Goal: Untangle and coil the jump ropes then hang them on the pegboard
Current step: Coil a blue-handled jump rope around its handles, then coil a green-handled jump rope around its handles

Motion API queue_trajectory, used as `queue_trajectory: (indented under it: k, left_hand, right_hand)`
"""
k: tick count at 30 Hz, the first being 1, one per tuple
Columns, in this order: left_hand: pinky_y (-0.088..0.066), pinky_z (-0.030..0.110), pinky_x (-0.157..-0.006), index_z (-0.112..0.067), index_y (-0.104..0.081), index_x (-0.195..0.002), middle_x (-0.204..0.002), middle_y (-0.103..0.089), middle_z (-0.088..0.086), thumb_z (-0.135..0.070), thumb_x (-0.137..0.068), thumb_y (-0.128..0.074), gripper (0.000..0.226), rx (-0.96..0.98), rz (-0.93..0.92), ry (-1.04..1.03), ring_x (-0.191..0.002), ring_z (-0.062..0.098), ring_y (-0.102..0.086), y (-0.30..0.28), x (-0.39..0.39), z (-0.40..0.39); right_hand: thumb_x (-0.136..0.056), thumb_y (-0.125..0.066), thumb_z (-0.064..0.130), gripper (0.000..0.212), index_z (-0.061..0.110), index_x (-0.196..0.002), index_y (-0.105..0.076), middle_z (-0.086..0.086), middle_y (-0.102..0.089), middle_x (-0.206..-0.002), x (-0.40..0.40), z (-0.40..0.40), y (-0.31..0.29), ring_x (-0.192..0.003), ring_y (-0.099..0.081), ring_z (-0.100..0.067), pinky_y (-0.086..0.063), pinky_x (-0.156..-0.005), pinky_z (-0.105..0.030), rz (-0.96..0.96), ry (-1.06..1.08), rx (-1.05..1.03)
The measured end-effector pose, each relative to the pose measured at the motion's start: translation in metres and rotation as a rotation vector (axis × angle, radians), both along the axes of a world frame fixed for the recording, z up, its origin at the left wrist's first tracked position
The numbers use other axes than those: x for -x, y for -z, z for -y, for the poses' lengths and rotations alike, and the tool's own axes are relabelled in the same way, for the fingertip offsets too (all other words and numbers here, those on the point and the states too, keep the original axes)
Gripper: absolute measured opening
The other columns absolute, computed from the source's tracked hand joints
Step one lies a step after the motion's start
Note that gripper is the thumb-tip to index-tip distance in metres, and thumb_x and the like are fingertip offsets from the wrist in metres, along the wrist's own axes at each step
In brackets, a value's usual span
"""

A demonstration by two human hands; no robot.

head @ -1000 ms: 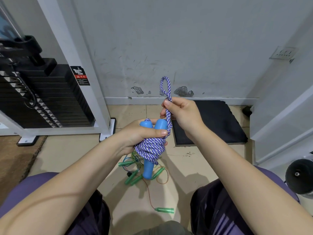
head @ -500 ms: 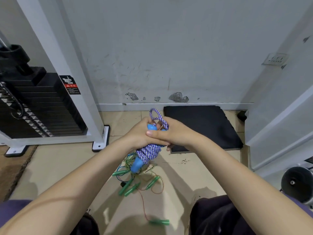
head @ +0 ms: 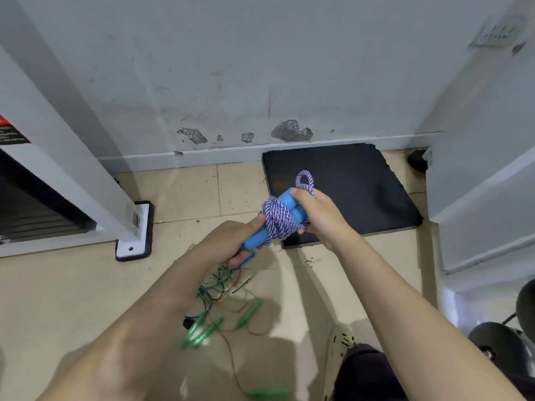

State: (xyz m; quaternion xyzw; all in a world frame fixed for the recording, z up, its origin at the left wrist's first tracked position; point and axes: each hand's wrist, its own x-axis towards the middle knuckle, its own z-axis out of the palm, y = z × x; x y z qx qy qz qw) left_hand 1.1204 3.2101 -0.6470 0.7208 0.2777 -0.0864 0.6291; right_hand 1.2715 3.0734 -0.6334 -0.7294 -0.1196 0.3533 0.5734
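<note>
A blue-handled jump rope [head: 279,219] with purple-and-white braided cord is wound in a tight bundle around its two handles. My left hand [head: 234,244] grips the lower ends of the handles. My right hand [head: 314,214] holds the upper ends and the cord, with a small loop of cord [head: 305,179] sticking up above its fingers. On the floor below lies a tangle of thin cords with green handles [head: 214,325], blurred in this view. The pegboard is out of view.
A white weight-machine post [head: 86,180] with a black-edged foot plate [head: 134,235] stands at left. A black mat [head: 362,183] lies against the grey wall. Dark round equipment [head: 503,340] sits at lower right, near my shoe [head: 340,348].
The view tilted down and shifted. The bundle turned to lie slanted, my left hand slid to the handles' lower ends, and my right hand now holds the top with a shorter loop showing.
</note>
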Motion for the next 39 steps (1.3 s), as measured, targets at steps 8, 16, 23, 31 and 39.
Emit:
queue_trajectory:
  k: [8,16,23,31,39]
  left_hand:
    - [-0.044,0.02,-0.045,-0.009,-0.065,-0.068,-0.06,-0.064,0.007,-0.036,-0.081,-0.077,0.032,-0.022,-0.09,0.108,-0.042,0.011,-0.051,0.075,-0.066,0.0]
    - [-0.047,0.022,-0.049,-0.006,-0.068,-0.076,-0.062,-0.066,0.005,-0.031,-0.078,-0.081,0.028,-0.2,-0.117,0.1,-0.047,0.014,-0.058,0.167,-0.11,0.03]
    - [-0.052,0.019,-0.061,-0.015,-0.07,-0.087,-0.076,-0.066,0.005,-0.026,-0.091,-0.067,0.012,0.216,-0.074,-0.236,-0.058,0.007,-0.058,0.223,-0.116,0.078]
    - [-0.056,0.022,-0.067,-0.004,-0.063,-0.118,-0.101,-0.069,0.015,-0.021,-0.092,-0.067,0.032,0.336,-0.077,-0.336,-0.073,0.02,-0.062,0.231,-0.119,0.085]
    - [-0.048,0.023,-0.075,-0.024,-0.07,-0.101,-0.1,-0.071,-0.002,-0.032,-0.09,-0.066,0.015,-0.138,-0.091,-0.333,-0.083,0.014,-0.064,0.216,-0.047,0.037]
  right_hand:
    - [-0.088,-0.062,0.053,0.039,0.015,-0.081,-0.061,-0.006,-0.059,-0.065,-0.047,0.014,0.089,-0.056,-0.051,-0.02,-0.044,-0.052,-0.028,-0.004,0.003,0.126]
    - [-0.088,-0.068,0.039,0.039,0.009,-0.064,-0.062,-0.011,-0.061,-0.058,-0.066,0.074,0.187,-0.048,-0.055,-0.023,-0.044,-0.046,-0.025,-0.099,0.322,0.344]
    - [-0.083,-0.076,0.033,0.029,0.017,-0.064,-0.06,-0.002,-0.062,-0.063,-0.078,0.099,0.218,-0.056,-0.055,-0.017,-0.043,-0.054,-0.026,-0.137,0.496,0.255]
    - [-0.082,-0.078,0.033,0.025,0.01,-0.079,-0.069,-0.007,-0.067,-0.076,-0.073,0.102,0.225,-0.07,-0.062,-0.022,-0.056,-0.07,-0.034,-0.13,0.559,0.237]
    - [-0.078,-0.079,0.035,0.052,0.01,-0.111,-0.048,-0.006,-0.043,-0.114,-0.026,0.066,0.216,-0.102,-0.052,-0.025,-0.038,-0.081,-0.026,0.259,0.504,0.564]
